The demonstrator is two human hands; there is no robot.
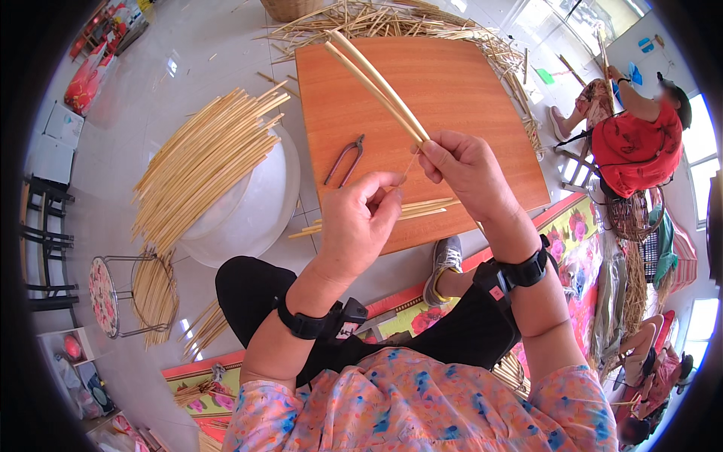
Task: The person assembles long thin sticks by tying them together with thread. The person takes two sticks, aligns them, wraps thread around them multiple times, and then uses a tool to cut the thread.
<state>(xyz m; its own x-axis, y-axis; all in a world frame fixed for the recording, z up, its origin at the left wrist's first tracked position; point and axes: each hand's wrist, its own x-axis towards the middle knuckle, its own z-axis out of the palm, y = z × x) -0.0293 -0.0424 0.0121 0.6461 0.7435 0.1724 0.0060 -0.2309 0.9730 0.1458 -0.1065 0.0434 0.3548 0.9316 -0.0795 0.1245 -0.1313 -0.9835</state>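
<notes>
My right hand (461, 167) grips a few long pale peeled sticks (380, 89) near their lower end, and they slant up over the wooden table (467, 90). A thin strand (410, 163), thread or wire, runs from the sticks to my left hand (363, 215), whose thumb and forefinger pinch it. Below my hands several more sticks (422, 209) lie along the table's near edge. Pliers with dark red handles (345, 160) rest on the table left of the sticks, above my left hand.
At left, a big bundle of sticks (207, 162) lies across a white round tub (260, 203). More sticks (392, 19) are heaped beyond the table. A flowered stool (104, 297) stands lower left. At right sits a person in red (636, 147), with other people below.
</notes>
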